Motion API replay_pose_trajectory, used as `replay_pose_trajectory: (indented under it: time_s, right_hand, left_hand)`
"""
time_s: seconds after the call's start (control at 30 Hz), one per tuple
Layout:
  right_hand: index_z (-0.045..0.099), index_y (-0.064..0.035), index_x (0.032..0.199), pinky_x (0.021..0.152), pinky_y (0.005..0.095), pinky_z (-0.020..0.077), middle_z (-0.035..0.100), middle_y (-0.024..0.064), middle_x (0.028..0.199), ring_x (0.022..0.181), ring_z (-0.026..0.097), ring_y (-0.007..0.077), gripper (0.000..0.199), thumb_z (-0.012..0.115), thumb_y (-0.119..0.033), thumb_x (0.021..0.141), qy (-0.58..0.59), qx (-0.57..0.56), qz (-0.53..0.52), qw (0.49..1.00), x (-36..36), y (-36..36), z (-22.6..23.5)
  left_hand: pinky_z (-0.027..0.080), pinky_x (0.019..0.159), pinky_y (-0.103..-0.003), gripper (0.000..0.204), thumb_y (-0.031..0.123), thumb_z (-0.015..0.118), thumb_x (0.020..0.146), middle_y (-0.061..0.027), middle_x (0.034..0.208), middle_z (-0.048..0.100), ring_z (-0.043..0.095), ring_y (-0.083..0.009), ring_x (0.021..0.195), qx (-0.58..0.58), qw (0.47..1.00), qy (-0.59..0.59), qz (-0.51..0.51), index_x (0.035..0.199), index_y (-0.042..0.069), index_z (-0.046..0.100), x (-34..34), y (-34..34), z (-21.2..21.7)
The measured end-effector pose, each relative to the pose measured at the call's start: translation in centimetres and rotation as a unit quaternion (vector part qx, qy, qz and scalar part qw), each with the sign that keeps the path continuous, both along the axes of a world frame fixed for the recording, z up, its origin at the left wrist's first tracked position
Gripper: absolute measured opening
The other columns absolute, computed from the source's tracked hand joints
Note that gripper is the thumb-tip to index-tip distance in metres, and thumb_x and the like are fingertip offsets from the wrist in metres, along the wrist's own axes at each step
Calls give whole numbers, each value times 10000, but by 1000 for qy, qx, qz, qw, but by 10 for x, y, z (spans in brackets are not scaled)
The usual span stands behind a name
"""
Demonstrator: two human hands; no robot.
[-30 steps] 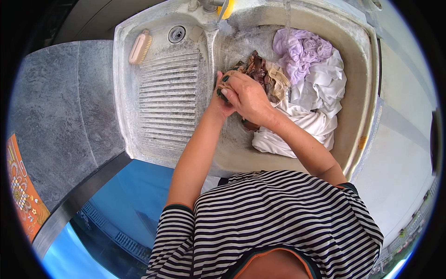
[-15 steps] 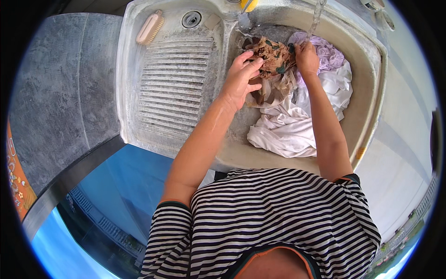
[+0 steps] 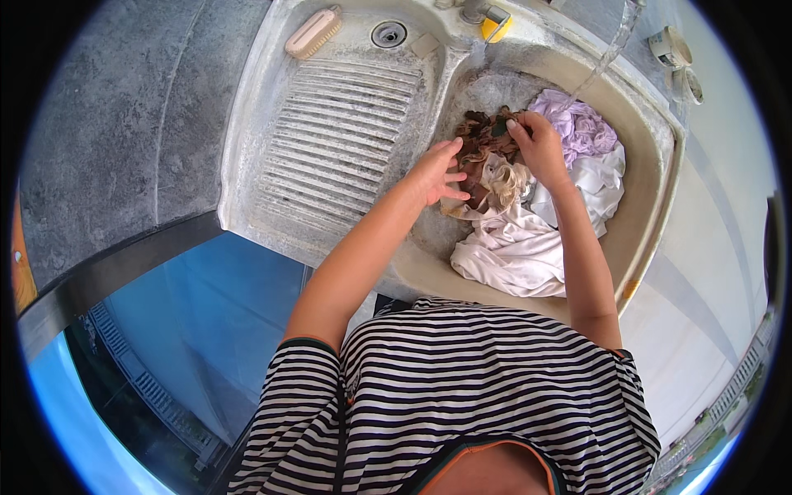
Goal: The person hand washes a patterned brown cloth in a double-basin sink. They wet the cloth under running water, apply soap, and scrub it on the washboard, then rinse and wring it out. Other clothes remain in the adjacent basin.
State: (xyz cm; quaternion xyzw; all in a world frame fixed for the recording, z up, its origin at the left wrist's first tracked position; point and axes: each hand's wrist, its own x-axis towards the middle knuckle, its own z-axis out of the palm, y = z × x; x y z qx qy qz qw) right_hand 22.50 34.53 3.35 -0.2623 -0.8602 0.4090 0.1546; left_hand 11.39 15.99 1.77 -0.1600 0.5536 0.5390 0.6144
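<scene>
A brown and beige patterned cloth [image 3: 487, 157] lies bunched in the basin of a stone wash sink [image 3: 652, 223]. My right hand [image 3: 536, 144] is shut on its upper part. My left hand [image 3: 437, 169] hovers at the cloth's left side, fingers spread, just touching it. A lilac garment [image 3: 577, 124] lies at the back of the basin and white garments [image 3: 528, 247] fill the front. A thin stream of water [image 3: 606, 54] falls into the basin from the upper right.
Left of the basin is a ribbed washboard slope [image 3: 338, 140] with a drain hole [image 3: 388, 33] and a scrubbing brush [image 3: 313, 33] at its top. A tap with a yellow part [image 3: 491, 21] sits above. Grey stone counter [image 3: 107, 140] extends left.
Both hands moved from the basin's left edge further into it. My right hand took hold of the patterned cloth higher up; my left hand opened and dropped to the cloth's left side.
</scene>
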Motion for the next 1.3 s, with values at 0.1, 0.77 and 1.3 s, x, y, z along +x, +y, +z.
replay_pose_trajectory:
  time_s: [0.1,0.77,1.3]
  right_hand:
    - [575,23,868,687,349,458,549,122,802,721,521,236,249,677,-187,953,33,-112,56,992,-10,-52,115]
    - [594,-80,1343,1121,488,343,524,176,1447,1340,465,383,550,566,-482,969,-30,233,-9,972,-174,-155,-62]
    - [644,-20,897,646,467,448,549,174,783,718,548,402,219,499,-166,972,106,73,-19,991,-173,-214,-26]
  left_hand:
    - [535,962,-608,754,594,483,1006,-207,1528,383,444,-402,1366,131,983,-125,24,1545,104,294,-14,0,26]
    - [287,1133,-528,612,618,471,988,-129,1379,559,408,-322,1372,-132,691,667,-246,1344,145,627,-184,-121,5]
    - [441,718,-465,266,259,517,952,-105,755,611,589,-336,747,47,631,772,-63,784,81,619,-140,-118,-15]
